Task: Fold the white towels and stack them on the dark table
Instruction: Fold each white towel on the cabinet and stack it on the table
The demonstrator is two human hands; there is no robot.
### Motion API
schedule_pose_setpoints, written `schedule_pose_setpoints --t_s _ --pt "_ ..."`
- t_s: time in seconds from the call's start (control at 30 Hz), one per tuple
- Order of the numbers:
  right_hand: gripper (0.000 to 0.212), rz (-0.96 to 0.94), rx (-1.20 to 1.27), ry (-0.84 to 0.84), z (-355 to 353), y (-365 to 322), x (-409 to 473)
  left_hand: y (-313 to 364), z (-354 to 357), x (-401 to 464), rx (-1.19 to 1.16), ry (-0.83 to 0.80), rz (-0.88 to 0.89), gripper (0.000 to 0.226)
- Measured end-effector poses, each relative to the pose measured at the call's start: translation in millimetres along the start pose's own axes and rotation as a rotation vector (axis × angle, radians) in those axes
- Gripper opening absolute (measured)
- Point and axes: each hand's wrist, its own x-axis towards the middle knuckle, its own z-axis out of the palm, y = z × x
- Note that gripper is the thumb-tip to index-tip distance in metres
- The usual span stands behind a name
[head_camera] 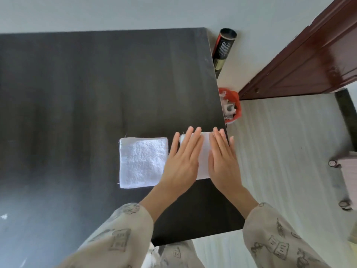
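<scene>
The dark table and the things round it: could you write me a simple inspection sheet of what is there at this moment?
Surface: dark table, matte, faintly smudged.
Job's things: folded white towel lying flat; second white towel beside it, at the table's right edge.
Clutter: nothing seen on the table.
Hands: left hand and right hand press flat, fingers straight, on the second towel.
Cables: nothing seen.
Surroundings: black tube against the wall, red bin of scraps, brown wooden door, pale floor.

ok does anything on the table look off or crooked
Nothing is spilled or damaged. The square folded white towel lies flat on the dark table. The second white towel, pressed under both flat hands, sits very near the table's right edge.
</scene>
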Motion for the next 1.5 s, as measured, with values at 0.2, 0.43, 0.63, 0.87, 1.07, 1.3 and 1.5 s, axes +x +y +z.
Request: schedule_pose_setpoints --t_s 0.2,0.43,0.63,0.87,1.07,1.3,1.5 --pt "0.05 0.059 -0.062 -0.111 20 22 5 3 29 13 0.143 -0.2 -0.083 0.054" --pt "0.052 0.117 -0.059 -0.159 37 26 -3 -5 42 9 0.154 -0.252 -0.062 0.057" --pt "0.053 0.164 0.026 -0.243 40 23 -2 -10 47 7 0.176 -0.341 -0.099 0.058" --pt "0.058 0.229 0.22 -0.302 23 21 3 0 32 9 -0.096 -0.222 -0.186 0.055" --pt "0.054 0.663 0.759 -0.401 -7 34 6 31 -3 25 -0.976 -0.184 -1.08 0.056" --pt "0.058 0.778 0.835 -0.59 3 31 12 25 -2 19 -1.121 -0.378 -1.188 0.057" --pt "0.042 0.828 0.974 -0.469 -19 17 16 26 -13 16 -1.151 -0.379 -1.14 0.064"
